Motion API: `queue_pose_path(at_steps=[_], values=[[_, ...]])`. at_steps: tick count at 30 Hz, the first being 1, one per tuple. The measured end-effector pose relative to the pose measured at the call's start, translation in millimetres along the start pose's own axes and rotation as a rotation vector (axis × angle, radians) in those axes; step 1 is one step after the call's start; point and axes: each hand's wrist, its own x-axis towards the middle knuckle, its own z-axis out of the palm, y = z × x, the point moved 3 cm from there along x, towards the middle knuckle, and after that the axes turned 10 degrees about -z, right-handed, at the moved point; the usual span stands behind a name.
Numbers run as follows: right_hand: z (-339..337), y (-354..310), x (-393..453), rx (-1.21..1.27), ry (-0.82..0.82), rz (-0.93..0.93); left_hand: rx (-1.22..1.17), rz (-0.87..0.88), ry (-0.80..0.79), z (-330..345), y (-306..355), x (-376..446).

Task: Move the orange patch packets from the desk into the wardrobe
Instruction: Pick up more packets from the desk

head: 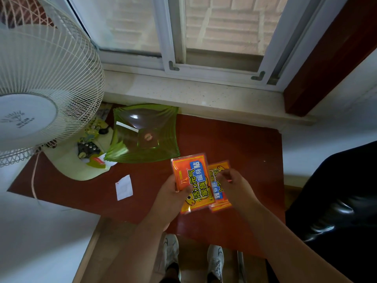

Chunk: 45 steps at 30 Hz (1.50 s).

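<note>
One orange packet [191,180] is held by the left hand [173,193] — thumb curled over its face, fingers wrapped round the 9 o'clock edge, lifted just above the red bench [234,144]. A second stack of orange packets [219,188] is seen just at 3 o'clock of it, partly tucked under the first; whether it lies on the bench or is lifted cannot be told. The right hand [234,184] is over this stack, fingers curled and pinching its top edge.

At 11 o'clock of the packets a green glass dish [142,135] is seen on the bench, near but apart. A white slip of paper [124,187] lies at 9 o'clock. A white fan [40,88] stands at 10 o'clock — base on the bench. A window sill [193,94] runs along 12 o'clock. White shoes [171,254] are visible at 6 o'clock.
</note>
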Motion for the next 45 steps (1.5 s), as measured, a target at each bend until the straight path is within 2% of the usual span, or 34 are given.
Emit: queue_pose_path(at_steps=[2, 4, 6, 9, 14, 20, 26, 28, 34, 37, 41, 45], values=[[2.0, 9.6, 9.4, -0.233, 0.021, 0.031, 0.026, 0.011, 0.012, -5.7, 2.9, -4.1], [7.8, 18.1, 12.8, -0.402, -0.029, 0.114, 0.042, 0.022, 0.024, -9.7, 8.5, -9.9], [15.6, 26.0, 11.8, -0.489, -0.077, 0.178, 0.067, 0.042, 0.028, -13.7, 13.0, -14.7], [19.3, 36.6, 9.2, -0.568, -0.038, 0.214, 0.059, 0.048, 0.039, -19.6, 18.3, -21.2], [10.1, 41.8, 12.3, -0.516, 0.029, 0.307, 0.059, 0.056, 0.034, -24.7, 25.4, -30.6], [-3.3, 55.0, 15.2, -0.372, 0.010, 0.469, 0.084, 0.074, 0.043, -28.5, 37.8, -38.2], [-18.0, 33.1, 3.6, -0.270, -0.055, 0.272, 0.164, 0.125, 0.021, -25.2, 57.5, -57.1], [-30.5, 19.0, -1.2, -0.255, -0.043, 0.210, 0.202, 0.128, 0.059, -24.6, 65.5, -63.5], [-83.7, -61.6, -42.5, -0.060, 0.072, 0.005, 0.236, 0.203, 0.162, -17.5, 105.2, -90.3], [-106.8, -95.3, -64.8, 0.076, 0.151, -0.084, 0.244, 0.253, 0.143, -10.3, 125.8, -106.5], [-126.8, -128.9, -89.8, 0.315, 0.140, -0.169, 0.204, 0.353, 0.140, -2.9, 148.6, -124.5], [-144.7, -148.7, -101.5, 0.361, 0.189, -0.220, 0.163, 0.434, 0.158, 0.0, 162.3, -135.1]])
